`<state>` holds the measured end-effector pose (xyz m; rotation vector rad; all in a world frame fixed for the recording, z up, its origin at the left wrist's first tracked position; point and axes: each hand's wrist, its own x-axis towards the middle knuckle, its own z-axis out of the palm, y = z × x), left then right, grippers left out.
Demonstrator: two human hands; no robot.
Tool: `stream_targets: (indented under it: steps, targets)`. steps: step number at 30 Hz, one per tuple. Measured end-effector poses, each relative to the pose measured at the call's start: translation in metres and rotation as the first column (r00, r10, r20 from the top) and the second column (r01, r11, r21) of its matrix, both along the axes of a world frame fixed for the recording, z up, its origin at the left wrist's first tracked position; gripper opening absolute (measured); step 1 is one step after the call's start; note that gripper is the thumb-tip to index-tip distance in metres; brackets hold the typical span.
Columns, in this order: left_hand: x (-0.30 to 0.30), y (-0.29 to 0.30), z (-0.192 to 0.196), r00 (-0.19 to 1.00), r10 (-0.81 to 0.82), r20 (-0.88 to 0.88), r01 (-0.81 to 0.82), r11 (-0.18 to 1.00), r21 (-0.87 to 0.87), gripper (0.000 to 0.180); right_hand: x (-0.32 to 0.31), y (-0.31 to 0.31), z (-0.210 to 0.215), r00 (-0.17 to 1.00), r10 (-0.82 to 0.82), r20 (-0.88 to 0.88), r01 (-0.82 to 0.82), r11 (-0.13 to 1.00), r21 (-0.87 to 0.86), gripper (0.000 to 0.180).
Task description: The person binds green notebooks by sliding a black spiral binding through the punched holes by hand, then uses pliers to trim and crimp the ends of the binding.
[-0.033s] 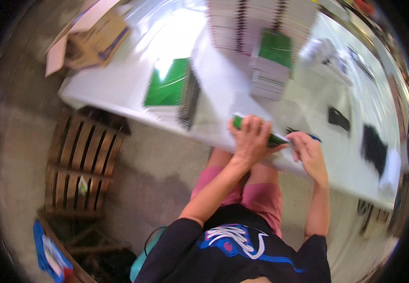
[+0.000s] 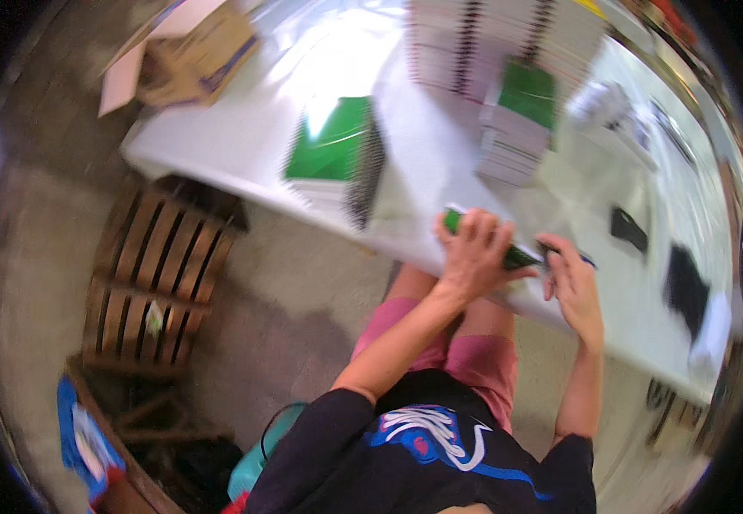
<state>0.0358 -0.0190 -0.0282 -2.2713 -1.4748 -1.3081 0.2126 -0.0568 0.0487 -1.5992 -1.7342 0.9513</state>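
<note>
My left hand (image 2: 478,253) is closed over a green-covered spiral notebook (image 2: 521,257), which it holds on edge at the near table edge. Most of the notebook is hidden under my fingers. At its right end my right hand (image 2: 572,283) has its fingers bent around a small dark tool with a blue end (image 2: 590,260); blur hides its exact kind. To the left lies a stack of green spiral notebooks (image 2: 333,141), coils facing right. Farther off stands another green-topped stack (image 2: 525,94).
Tall stacks of spiral-bound notebooks (image 2: 500,43) rise at the back of the white table (image 2: 423,201). Black pieces (image 2: 628,230) and crumpled clear plastic (image 2: 607,111) lie to the right. An open cardboard box (image 2: 196,60) sits at the far left corner, a slatted wooden chair (image 2: 157,274) below it.
The whole view has shifted, so the table and its stacks appear farther right. My left hand keeps its hold on the notebook; the right hand's fingers look slightly more spread beside it.
</note>
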Motion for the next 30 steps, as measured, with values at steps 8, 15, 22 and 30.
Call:
stream_targets:
  steps: [8, 15, 22, 30]
  targets:
    - [0.004, 0.003, -0.002, 0.993, -0.085, 0.086, 0.072, 0.987, 0.142, 0.052, 0.019, -0.008, -0.014, 0.979, 0.106, 0.174, -0.109, 0.994, 0.009, 0.035]
    - [-0.017, 0.003, 0.015, 0.950, -0.273, 0.154, 0.272, 0.962, 0.023, 0.062, 0.125, 0.045, -0.023, 0.870, -0.042, 0.491, -0.064, 0.978, 0.198, 0.047]
    - [-0.023, 0.011, 0.005, 0.895, -0.311, 0.319, 0.311, 0.949, 0.053, 0.067, 0.201, 0.056, -0.083, 0.530, -0.436, 0.727, 0.113, 0.886, 0.449, 0.050]
    - [-0.020, 0.008, 0.024, 0.902, -0.258, 0.346, 0.301, 0.951, -0.075, 0.066, 0.153, 0.057, -0.035, 0.842, -0.282, -0.460, 0.437, 0.856, 0.276, 0.025]
